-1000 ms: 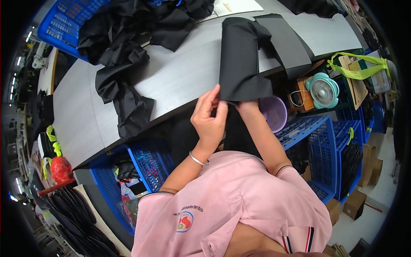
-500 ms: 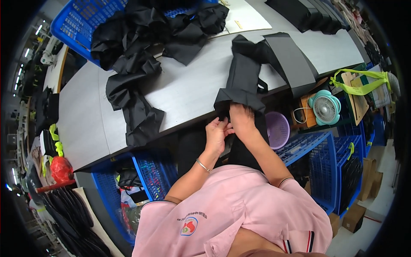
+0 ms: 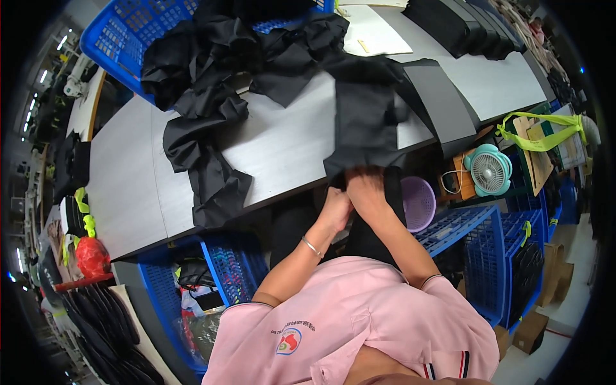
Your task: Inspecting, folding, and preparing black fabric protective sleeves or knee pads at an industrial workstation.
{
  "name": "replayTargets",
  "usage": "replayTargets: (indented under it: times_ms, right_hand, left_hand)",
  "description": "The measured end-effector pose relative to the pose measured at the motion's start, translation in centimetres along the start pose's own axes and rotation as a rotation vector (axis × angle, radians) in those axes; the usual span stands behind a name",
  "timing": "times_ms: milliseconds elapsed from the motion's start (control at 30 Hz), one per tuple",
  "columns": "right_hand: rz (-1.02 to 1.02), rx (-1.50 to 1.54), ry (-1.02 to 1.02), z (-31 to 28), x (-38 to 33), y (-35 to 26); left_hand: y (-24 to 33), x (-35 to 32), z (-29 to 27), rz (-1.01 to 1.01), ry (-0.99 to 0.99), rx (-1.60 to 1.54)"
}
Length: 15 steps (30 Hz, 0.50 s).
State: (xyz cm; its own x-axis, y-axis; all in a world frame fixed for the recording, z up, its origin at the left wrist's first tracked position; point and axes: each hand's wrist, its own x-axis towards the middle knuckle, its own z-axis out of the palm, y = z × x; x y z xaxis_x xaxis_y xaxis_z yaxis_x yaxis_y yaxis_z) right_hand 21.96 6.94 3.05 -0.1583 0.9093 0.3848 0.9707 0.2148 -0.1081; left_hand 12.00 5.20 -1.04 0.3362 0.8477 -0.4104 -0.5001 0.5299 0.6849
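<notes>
A piece of black fabric [image 3: 366, 122] lies over the table's front edge, its upper part smeared by motion. My right hand [image 3: 367, 192] is closed on its near edge, with the fingertips hidden in the folds and blurred. Right beside it, my left hand [image 3: 336, 208] has its fingers drawn together at the fabric's near left corner and seems to pinch it; the fingertips are partly covered. To the right of the fabric, a flat dark grey panel with black sides [image 3: 439, 99] rests on the tabletop, touching or overlapping the fabric.
A blue basket [image 3: 115, 48] spills crumpled black fabric [image 3: 212, 122] over the grey table [image 3: 125, 173]. Stacked black pieces [image 3: 443, 25] stand at the far right. Below the edge are a purple basket [image 3: 418, 204], a teal fan [image 3: 489, 170] and blue crates [image 3: 482, 256].
The black fabric has shifted toward me and now lies flatter and straighter. My left hand has moved slightly right and down, turned over and closed in beside my right hand.
</notes>
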Motion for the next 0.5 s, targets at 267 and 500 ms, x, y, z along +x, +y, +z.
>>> replayTargets:
  times_ms: [267,500]
  right_hand:
    - [0.093,0.148,-0.234,1.0,-1.8,1.6]
    - [-0.018,0.228,0.139,-1.7,-4.4,0.4]
  left_hand:
    - [-0.2,-3.3,-0.7,0.434,0.152,0.183]
    - [4.9,-7.0,1.0,0.849,0.213,0.812]
